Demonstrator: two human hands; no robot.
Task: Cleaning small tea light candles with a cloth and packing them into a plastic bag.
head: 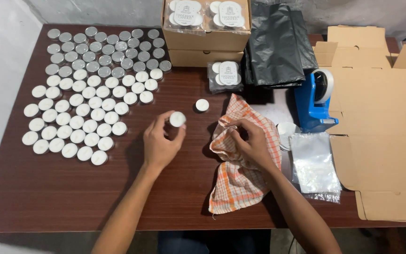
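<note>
My left hand (160, 143) holds a white tealight candle (177, 119) between fingertips and thumb, a little above the dark wooden table (71, 188). My right hand (249, 141) grips a bunched orange-and-white checked cloth (238, 181) that lies on the table to the right. One loose tealight (202, 105) sits on the table just beyond both hands.
Several tealights (78, 108) stand in rows at the left, with silver-cased ones (104, 49) behind them. A cardboard box (205, 33) holds bagged candles, one bag (225, 75) lying in front. Black plastic bags (276, 44), a blue tape dispenser (315, 101), clear pouches (313, 162) and flat cardboard (381, 122) lie right.
</note>
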